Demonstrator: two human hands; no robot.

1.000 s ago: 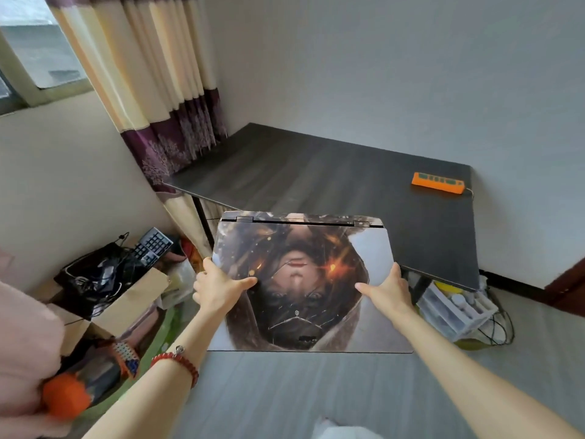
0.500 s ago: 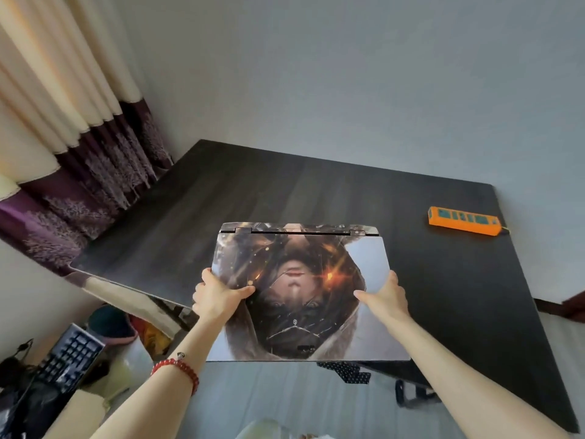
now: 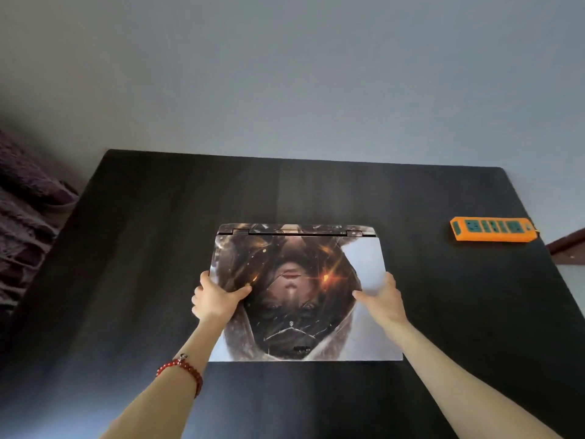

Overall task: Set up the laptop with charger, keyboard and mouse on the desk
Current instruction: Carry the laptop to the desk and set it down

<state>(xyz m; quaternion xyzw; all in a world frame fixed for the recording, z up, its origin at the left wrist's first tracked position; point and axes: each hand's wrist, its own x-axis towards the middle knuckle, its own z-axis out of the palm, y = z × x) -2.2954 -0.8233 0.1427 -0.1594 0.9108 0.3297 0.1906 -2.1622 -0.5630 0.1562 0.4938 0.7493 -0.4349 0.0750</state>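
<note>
Both hands, left hand and right hand, clamp the closed laptop by its side edges over the dark table, hinge toward twelve o'clock, power strip at two o'clock.

landmark: closed laptop with picture-printed lid, over the middle of your dark wooden desk | your left hand on its left edge | your right hand on its right edge | orange plastic power strip on desk, well right, slightly behind | purple patterned curtain far left, beyond desk | hinge side faces away from you
</note>
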